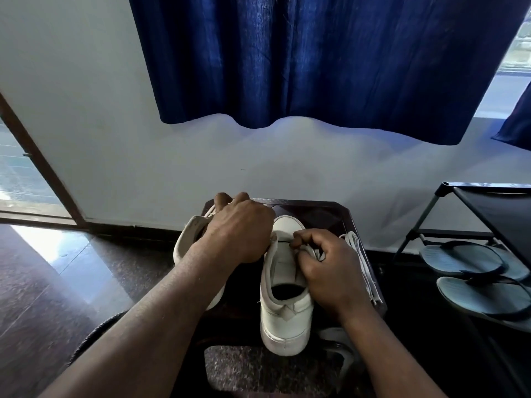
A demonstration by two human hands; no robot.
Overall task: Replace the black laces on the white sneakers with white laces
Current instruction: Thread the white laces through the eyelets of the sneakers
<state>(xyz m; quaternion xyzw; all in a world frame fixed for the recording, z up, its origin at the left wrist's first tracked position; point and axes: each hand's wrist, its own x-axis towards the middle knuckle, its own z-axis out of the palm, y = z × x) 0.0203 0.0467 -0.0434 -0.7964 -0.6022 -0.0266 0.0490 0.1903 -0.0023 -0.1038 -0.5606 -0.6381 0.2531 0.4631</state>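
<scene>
Two white sneakers stand on a small dark table (339, 214). The right sneaker (284, 311) points away from me, its tongue bare with no lace across it. My right hand (324, 268) has its fingers curled at the sneaker's right eyelet row, pinching a white lace (317, 252). My left hand (238, 228) lies over the left sneaker (186, 239), fingers curled over its far end, and touches the right sneaker's left edge. A loose white lace (362, 262) lies on the table to the right. No black lace is visible.
A black shoe rack (488, 208) stands at the right with a pair of grey flip-flops (474, 277) on its lower shelf. A blue curtain (316, 58) hangs on the white wall behind. Dark polished floor (43, 282) spreads left, toward a doorway.
</scene>
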